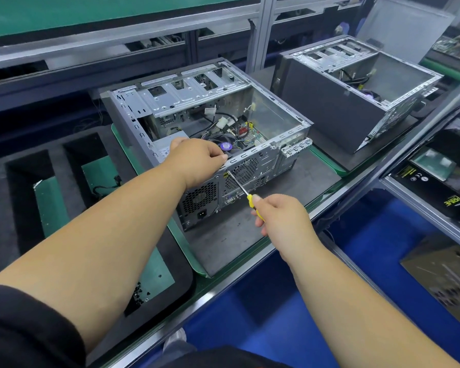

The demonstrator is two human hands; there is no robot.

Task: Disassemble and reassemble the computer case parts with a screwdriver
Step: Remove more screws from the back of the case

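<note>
on green mat, open silver computer case (197, 123)

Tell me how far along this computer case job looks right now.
Done: the near case lies open, side panel off. In hand: the right hand holds the yellow screwdriver, tip at a rear-panel screw, while the left hand grips the case's top rear edge. Left: remaining screws and reassembly; loosening or tightening is unclear.

at your far right a black box (454, 197) reads "prime" in yellow, turned sideways. the white label (164, 150) inside the case (250, 166) is too small to read.
</note>
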